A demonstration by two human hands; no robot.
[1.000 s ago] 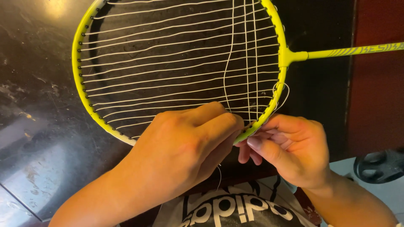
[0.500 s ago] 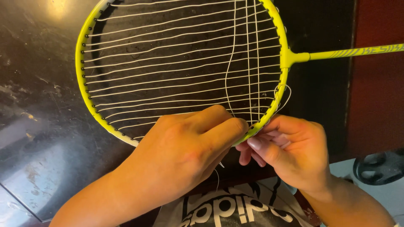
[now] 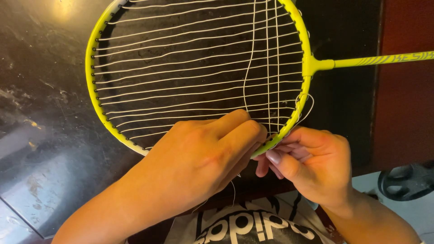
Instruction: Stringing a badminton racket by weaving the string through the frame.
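1. Across the upper half of the frame lies a yellow badminton racket (image 3: 92, 90), its oval head at upper centre and its shaft running off the right edge
2. White strings (image 3: 190, 72) cross the head, mostly in one direction, with a few crossing them near the shaft side; one of these sags loose
3. The left hand (image 3: 203, 158), at lower centre, is curled over the lower rim, fingers bent onto the strings
4. The right hand (image 3: 316, 162), lower right, is closed, fingertips pinched at the rim just beside the left hand; what it pinches is hidden
5. A loose string loop (image 3: 307, 106) hangs outside the rim near the shaft
6. A dark worn floor (image 3: 40, 113) lies beneath
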